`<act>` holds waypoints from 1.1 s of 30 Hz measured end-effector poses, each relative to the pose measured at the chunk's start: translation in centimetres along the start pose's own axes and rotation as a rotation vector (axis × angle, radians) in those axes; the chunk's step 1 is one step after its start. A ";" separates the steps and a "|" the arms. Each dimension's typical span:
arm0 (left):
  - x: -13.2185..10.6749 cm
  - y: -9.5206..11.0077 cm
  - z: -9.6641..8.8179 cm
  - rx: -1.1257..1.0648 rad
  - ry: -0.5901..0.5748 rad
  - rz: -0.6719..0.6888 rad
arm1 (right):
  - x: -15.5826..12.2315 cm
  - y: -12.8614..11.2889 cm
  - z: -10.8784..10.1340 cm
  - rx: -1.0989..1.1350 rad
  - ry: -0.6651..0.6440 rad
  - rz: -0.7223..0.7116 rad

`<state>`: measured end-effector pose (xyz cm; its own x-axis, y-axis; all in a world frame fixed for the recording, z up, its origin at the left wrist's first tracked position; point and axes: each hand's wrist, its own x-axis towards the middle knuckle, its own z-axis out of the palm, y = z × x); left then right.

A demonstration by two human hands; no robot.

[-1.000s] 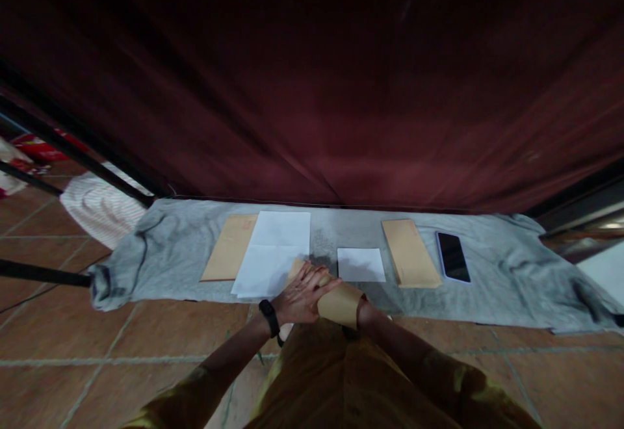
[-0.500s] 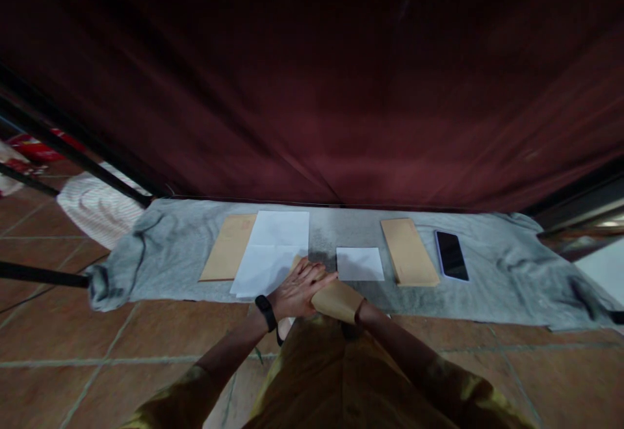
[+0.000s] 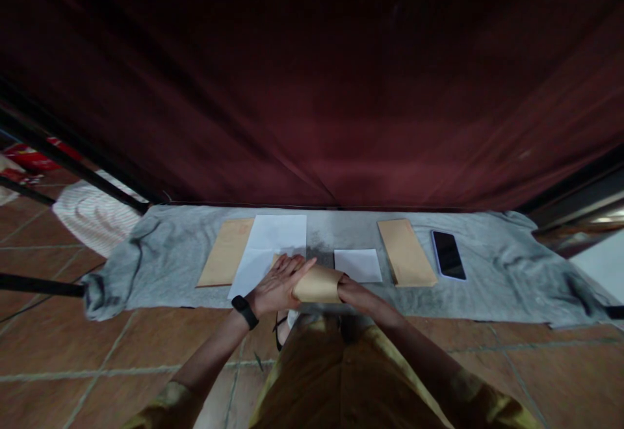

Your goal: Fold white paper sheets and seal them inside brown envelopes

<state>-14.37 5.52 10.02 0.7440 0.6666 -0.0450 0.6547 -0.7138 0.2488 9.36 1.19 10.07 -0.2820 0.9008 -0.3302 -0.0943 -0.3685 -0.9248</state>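
A brown paper envelope (image 3: 320,284) is bulged out around my right hand (image 3: 348,289), which is inside it; only the wrist shows at its open end, and the fingers are hidden. My left hand (image 3: 279,284), with a black band on the wrist, holds the envelope from outside, its fingers laid across the top. Both hands are over the front of the grey cloth. White sheets of paper (image 3: 279,234) lie beneath and behind the left hand. To the right of the envelope rests a small white paper (image 3: 358,264).
A grey cloth (image 3: 160,253) covers the narrow bench. Brown envelopes (image 3: 227,250) lie at the left, and a stack of brown envelopes (image 3: 408,253) at the right beside a phone (image 3: 448,255). Behind hangs a dark red curtain (image 3: 331,123). Dark metal bars (image 3: 43,285) stand left.
Both hands have moved left with the envelope, which is now more level. The right hand is still inside it, and the left hand still holds it over the white sheets.
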 end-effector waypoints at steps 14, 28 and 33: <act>-1.1 -1.3 -1.6 -0.174 0.148 -0.101 | -4.1 -2.4 -3.0 0.110 0.189 -0.291; -1.4 -1.5 -1.4 -0.101 0.217 -0.046 | -5.8 -1.0 -1.3 -1.118 0.231 -0.777; -1.3 -1.5 -1.3 -0.047 0.178 -0.073 | -4.6 -0.1 -3.0 -0.952 0.388 -0.674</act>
<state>-16.54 5.99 10.98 0.6566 0.7467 0.1063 0.6960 -0.6541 0.2961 13.55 -2.17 11.11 -0.1289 0.9148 0.3829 0.6692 0.3652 -0.6472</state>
